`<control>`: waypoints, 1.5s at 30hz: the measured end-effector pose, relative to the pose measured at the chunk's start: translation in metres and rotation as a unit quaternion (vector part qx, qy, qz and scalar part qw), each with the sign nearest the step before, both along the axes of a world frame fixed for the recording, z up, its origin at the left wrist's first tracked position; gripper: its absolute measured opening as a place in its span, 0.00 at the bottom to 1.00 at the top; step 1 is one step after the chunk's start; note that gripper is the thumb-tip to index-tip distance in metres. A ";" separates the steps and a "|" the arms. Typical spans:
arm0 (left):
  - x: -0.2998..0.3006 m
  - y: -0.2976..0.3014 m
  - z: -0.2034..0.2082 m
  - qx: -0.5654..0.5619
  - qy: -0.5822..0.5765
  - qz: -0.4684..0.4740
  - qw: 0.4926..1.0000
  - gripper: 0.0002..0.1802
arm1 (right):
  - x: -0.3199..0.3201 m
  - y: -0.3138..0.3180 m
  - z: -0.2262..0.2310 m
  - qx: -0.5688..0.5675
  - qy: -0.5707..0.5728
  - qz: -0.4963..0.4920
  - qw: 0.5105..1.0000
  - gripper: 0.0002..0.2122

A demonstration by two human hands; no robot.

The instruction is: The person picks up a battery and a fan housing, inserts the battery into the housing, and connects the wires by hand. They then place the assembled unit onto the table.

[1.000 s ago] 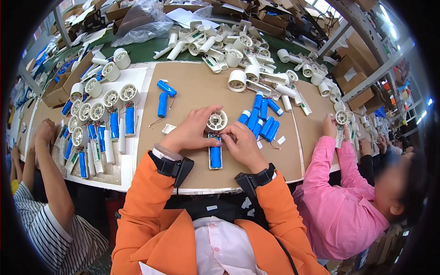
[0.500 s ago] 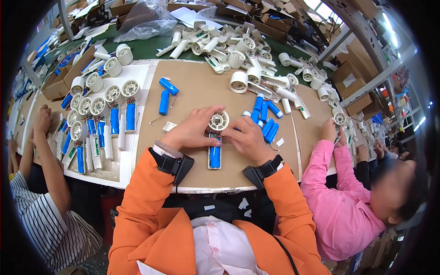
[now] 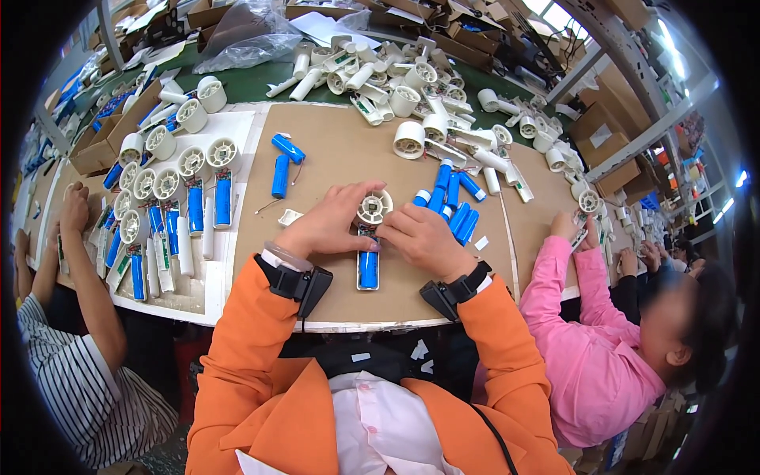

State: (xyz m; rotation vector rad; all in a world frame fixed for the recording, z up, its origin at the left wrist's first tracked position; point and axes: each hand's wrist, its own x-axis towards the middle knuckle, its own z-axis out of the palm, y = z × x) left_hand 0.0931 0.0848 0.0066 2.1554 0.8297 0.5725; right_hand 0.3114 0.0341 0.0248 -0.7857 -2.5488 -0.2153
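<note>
A white plastic housing with a round, spoked head (image 3: 375,207) lies in front of me, its open handle pointing toward me. A blue cylindrical battery (image 3: 367,271) sits in the handle. My left hand (image 3: 328,224) grips the housing from the left, fingers around the head and thumb on the upper end of the battery. My right hand (image 3: 425,240) is closed in a pinch at the neck between head and battery. Its fingertips hide what they hold. Small wires and parts at the neck are mostly covered by my fingers.
Two blue batteries (image 3: 280,176) lie to the far left, several more (image 3: 454,192) to the right. A small white plastic piece (image 3: 290,217) lies by my left wrist. Housings with batteries (image 3: 195,207) crowd the left board; a housing pile (image 3: 404,100) lies behind. Co-workers work on both sides.
Both hands stay at the housing. My right fingers have shifted slightly at the neck, and the whole view has moved a little.
</note>
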 end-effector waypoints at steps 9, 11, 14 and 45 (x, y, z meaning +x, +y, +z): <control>0.001 0.000 -0.004 0.008 -0.004 -0.003 1.000 0.53 | -0.007 -0.013 -0.007 0.020 0.000 -0.033 0.999 0.07; 0.001 0.000 -0.002 0.012 -0.008 -0.004 1.000 0.52 | -0.010 -0.014 -0.010 0.019 0.003 -0.039 0.999 0.07; -0.001 0.000 -0.002 0.009 -0.010 -0.006 1.000 0.53 | -0.011 -0.015 -0.010 0.022 0.008 -0.048 0.999 0.06; 0.009 -0.086 0.003 0.090 0.051 0.197 0.975 0.47 | 0.029 -0.017 -0.006 -0.101 0.392 -0.146 0.903 0.05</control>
